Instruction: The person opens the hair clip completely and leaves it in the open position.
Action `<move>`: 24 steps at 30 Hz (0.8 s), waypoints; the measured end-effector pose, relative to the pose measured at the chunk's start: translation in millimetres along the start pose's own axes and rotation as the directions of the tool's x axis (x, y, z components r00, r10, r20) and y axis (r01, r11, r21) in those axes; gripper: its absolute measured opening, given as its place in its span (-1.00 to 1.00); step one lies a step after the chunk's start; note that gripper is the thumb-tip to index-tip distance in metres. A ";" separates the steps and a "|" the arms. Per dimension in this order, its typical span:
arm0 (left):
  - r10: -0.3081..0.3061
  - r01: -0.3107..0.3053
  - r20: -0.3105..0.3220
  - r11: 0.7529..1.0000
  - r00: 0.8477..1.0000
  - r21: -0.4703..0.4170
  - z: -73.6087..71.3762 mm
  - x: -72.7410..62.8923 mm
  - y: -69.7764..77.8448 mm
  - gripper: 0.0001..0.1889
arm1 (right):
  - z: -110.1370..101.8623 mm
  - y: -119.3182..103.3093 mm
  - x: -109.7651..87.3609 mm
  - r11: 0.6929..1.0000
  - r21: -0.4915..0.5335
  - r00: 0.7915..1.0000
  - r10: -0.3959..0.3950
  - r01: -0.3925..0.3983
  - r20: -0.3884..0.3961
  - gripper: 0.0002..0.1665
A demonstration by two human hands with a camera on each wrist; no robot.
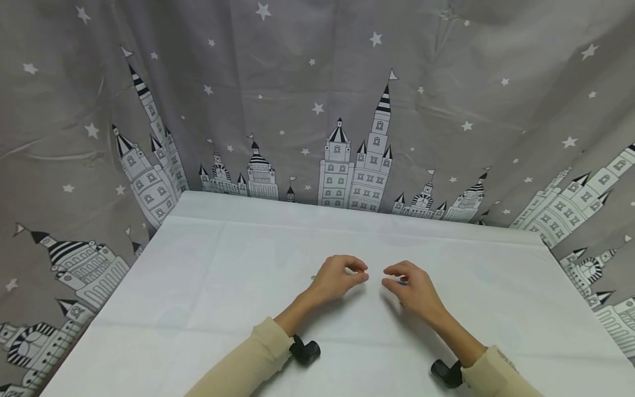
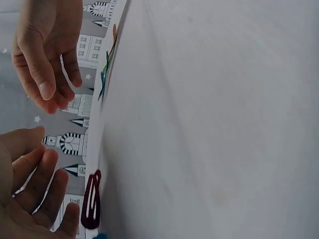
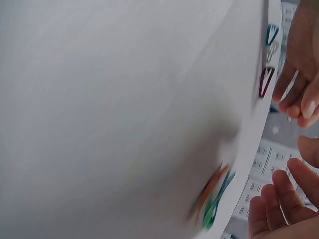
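Note:
Over the white table, my left hand and right hand face each other with a small gap between them. The fingers of both are loosely bent, with nothing seen between them. Nearest my left hand is a dark red snap hair clip lying on the table. Beside it in the right wrist view are a blue hair clip and a pale one. Orange and green hair clips, with a blue one, lie under my right hand. In the head view my hands mostly hide the clips.
A white cloth with soft creases covers the table. Behind and at both sides hangs a grey curtain printed with castles and stars. A black wrist camera sits below each wrist, against beige sleeves.

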State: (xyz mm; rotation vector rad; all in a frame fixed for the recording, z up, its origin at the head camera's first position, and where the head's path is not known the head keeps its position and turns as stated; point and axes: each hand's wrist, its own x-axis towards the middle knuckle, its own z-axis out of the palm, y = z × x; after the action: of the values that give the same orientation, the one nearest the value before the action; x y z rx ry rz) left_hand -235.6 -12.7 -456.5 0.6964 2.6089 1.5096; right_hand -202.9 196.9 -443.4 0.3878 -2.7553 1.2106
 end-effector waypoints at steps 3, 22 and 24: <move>0.002 -0.002 0.011 1.000 1.000 0.007 7.9 3.8 5.9 -0.81 | -8.7 7.5 -2.4 1.000 -0.013 1.000 0.023 -0.023 0.006 -0.76; -0.036 0.025 0.100 0.993 0.994 0.113 59.2 30.8 25.8 -0.76 | -45.4 46.1 -6.6 0.990 -0.089 0.990 0.119 -0.112 0.075 -0.76; -0.044 0.029 0.105 0.990 0.994 0.139 61.7 32.9 25.9 -0.76 | -43.6 48.8 -6.5 0.988 -0.090 0.987 0.134 -0.126 0.088 -0.75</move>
State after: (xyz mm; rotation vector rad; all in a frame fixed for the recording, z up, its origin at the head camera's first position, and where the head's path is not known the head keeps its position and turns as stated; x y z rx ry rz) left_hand -239.8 61.6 -461.3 0.7150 2.6478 1.2551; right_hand -210.2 261.9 -449.7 0.2668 -2.9420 1.1251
